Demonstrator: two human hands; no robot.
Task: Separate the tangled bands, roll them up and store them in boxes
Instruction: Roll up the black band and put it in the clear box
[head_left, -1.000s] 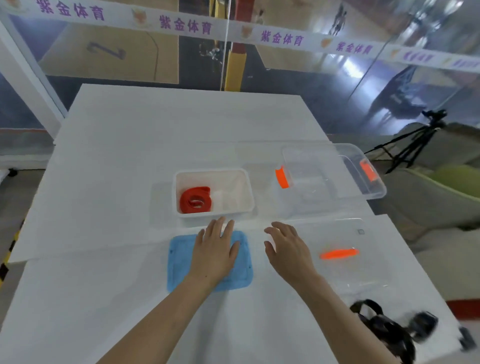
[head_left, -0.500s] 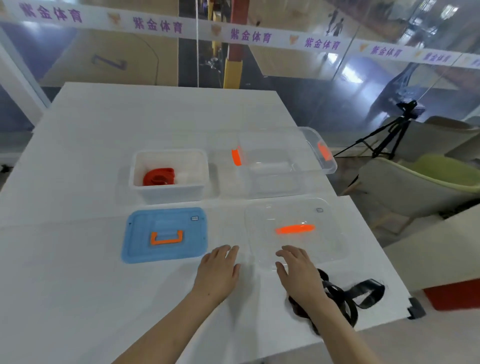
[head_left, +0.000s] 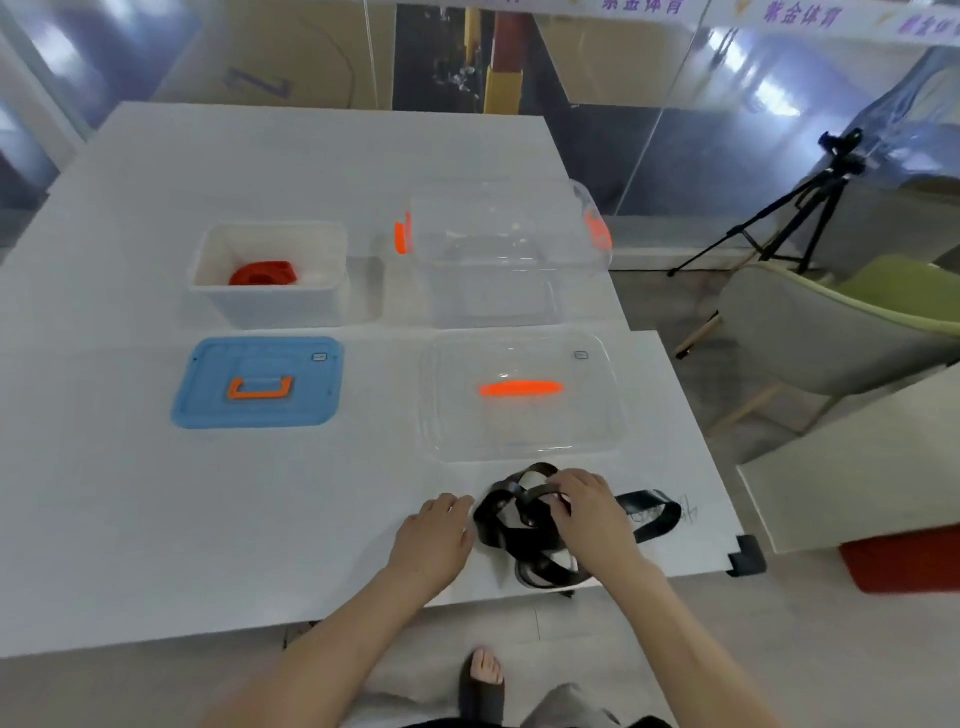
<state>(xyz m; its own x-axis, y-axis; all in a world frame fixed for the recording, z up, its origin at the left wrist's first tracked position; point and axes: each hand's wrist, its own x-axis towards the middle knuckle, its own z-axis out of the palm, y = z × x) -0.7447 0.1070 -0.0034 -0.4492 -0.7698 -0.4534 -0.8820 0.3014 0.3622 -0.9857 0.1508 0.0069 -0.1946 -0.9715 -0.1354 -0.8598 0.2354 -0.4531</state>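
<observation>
Black band: tangled at the near table edge, just before the clear lid. Likely light, limp and springy; take an outer loop, not the knot. Right hand curls over an upper loop. Left hand lies relaxed beside it, holding nothing. Half a second earlier both hands lay flat, ahead of the tangle.

We find wide room on the bench to our left, and a lane between the blue lid and the clear lid. Behind them the white box and clear box stand like walls. The black bands crowd the near right.
</observation>
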